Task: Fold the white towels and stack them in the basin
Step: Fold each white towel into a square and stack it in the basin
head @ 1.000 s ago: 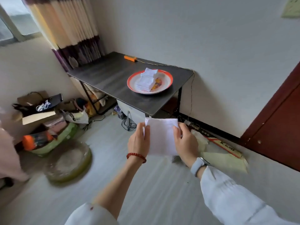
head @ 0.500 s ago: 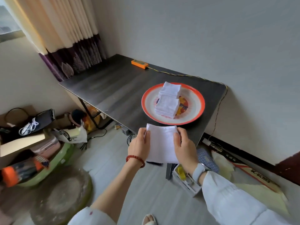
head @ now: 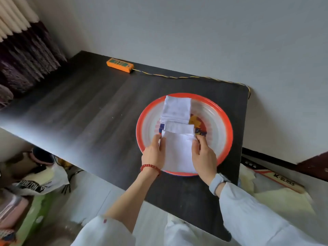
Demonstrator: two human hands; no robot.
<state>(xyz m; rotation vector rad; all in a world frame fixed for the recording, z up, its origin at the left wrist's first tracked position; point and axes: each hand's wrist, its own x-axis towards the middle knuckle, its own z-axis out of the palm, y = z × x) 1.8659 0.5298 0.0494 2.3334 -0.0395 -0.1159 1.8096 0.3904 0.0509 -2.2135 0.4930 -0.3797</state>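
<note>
So the person has walked right up to the surface now; a second ago they were standing back on the floor with the folded towel held out in front of them, and now it's over the near side of the basin. Both hands have it by the side edges: left hand on the left edge, right hand on the right, fingers curled round the cloth with thumbs on top. Looks to me like it's being lowered onto the nearer pile, though I can't tell if it's actually touching yet.

Just behind that, the farther pile of folded towels sits in the basin too, a bit taller and tidy. So two piles already in there, and this one is about to join; I'd guess all that's left for this towel is letting go and squaring it up.

Further back by the wall there's an orange power strip with its twisted cord running along the back edge, well clear of everything.
</note>
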